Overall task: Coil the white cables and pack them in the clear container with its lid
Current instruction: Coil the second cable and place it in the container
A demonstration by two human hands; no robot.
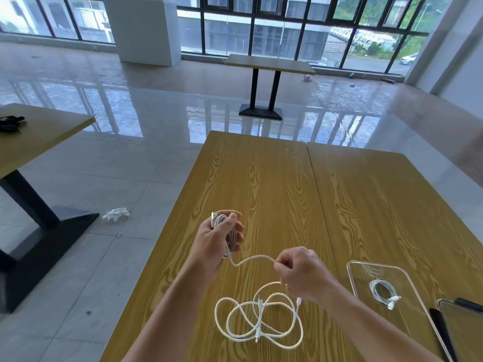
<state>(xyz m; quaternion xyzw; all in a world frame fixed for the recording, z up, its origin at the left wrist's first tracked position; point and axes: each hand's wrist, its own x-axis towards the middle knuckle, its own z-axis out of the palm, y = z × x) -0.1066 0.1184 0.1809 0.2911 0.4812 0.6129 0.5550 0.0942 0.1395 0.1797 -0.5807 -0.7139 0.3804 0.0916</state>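
The left hand (218, 237) is gripping a half-wound white cable (257, 258); the right hand (298, 274) is pinching its slack. Loose loops (258, 320) are lying on the wooden table (261, 178). Another coiled cable (383, 290) is sitting inside the clear container (351, 276) nearby.

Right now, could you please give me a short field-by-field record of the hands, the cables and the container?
left hand: grips a partly wound white coil, fingers curled round it
right hand: pinches the strand leading from that coil
loose cable: lies in untidy loops on the wooden table, below the right hand
clear container: on the table to the right, open
packed cable: one small coil already inside the container
lid: cannot tell; dark flat items at the right edge are cut off
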